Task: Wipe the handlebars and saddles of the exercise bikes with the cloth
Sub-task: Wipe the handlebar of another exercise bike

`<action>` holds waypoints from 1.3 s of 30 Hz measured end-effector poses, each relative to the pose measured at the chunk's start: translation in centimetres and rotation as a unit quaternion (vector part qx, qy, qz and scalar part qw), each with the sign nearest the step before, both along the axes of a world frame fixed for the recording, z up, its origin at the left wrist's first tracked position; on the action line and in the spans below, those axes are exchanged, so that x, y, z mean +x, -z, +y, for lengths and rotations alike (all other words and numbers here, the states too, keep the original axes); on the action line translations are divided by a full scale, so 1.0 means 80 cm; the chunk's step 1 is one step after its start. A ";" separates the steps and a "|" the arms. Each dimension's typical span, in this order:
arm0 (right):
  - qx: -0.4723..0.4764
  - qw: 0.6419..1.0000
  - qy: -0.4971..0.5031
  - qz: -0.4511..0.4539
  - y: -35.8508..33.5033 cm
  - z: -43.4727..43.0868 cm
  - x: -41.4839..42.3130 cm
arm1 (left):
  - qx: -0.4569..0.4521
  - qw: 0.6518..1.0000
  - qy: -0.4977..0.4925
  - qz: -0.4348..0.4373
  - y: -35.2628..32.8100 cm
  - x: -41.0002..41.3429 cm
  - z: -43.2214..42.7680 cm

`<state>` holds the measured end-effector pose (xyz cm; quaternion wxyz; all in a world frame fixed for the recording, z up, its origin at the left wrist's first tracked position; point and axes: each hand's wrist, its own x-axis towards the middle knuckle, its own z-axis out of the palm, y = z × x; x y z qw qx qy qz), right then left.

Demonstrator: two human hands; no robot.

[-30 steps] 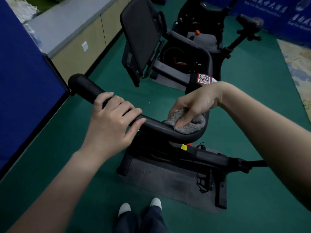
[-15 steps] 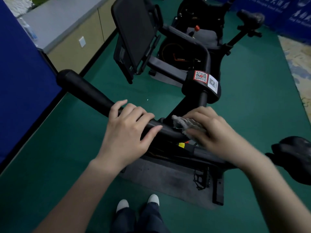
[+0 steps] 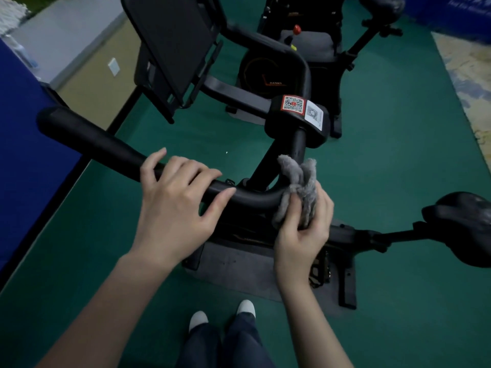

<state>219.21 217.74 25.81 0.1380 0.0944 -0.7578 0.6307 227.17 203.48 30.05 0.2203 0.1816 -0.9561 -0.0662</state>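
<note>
Over green floor, left hand grips handlebar; right hand clutches cloth hiding bend.

On my feed the green floor has a grey mat under the near bike, a second bike behind it, and a patterned rug at the right edge.

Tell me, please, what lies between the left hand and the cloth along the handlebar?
Head view: only a bare bend of the handlebar lies between the left hand and the cloth, which the right hand grips.
</note>
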 end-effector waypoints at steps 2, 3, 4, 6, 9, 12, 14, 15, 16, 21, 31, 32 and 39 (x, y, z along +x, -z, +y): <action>-0.039 0.999 0.017 -0.026 -0.004 -0.005 -0.005 | -0.001 1.000 0.006 -0.004 -0.001 -0.006 0.012; -0.053 0.998 0.015 -0.034 -0.003 -0.005 -0.001 | 0.000 1.000 0.011 -0.005 -0.001 -0.011 0.018; -0.061 0.997 0.012 -0.046 -0.001 -0.005 0.006 | 0.002 1.000 0.017 -0.004 -0.001 -0.015 0.025; -0.078 0.993 0.015 -0.091 0.007 -0.003 0.021 | 0.006 1.000 0.027 -0.004 0.001 -0.023 0.037; -0.114 0.983 0.021 -0.143 0.009 -0.003 0.013 | 0.004 0.999 0.032 0.001 0.006 -0.031 0.046; -0.174 0.970 0.020 -0.168 0.002 -0.004 -0.010 | -0.005 0.999 0.032 0.006 0.009 -0.033 0.048; -0.188 0.966 0.010 -0.178 0.004 -0.004 -0.003 | -0.014 0.999 0.032 0.007 0.010 -0.032 0.049; -0.194 0.963 0.003 -0.188 0.007 -0.004 0.007 | -0.018 0.999 0.032 0.006 0.010 -0.032 0.049; -0.201 0.959 -0.005 -0.199 0.009 -0.003 0.017 | -0.022 0.999 0.032 0.005 0.011 -0.032 0.049; -0.260 0.924 -0.052 -0.274 0.017 0.003 0.009 | -0.034 0.999 0.026 0.008 0.012 -0.035 0.049; -0.365 0.840 -0.162 -0.367 0.028 0.011 0.013 | -0.040 0.999 0.029 0.019 0.014 -0.035 0.051; -0.395 0.820 -0.173 -0.375 0.027 0.011 0.006 | -0.039 0.999 0.030 0.018 0.013 -0.035 0.051; -0.413 0.760 -0.274 -0.421 0.029 0.022 0.009 | -0.035 0.999 0.029 0.003 0.010 -0.035 0.053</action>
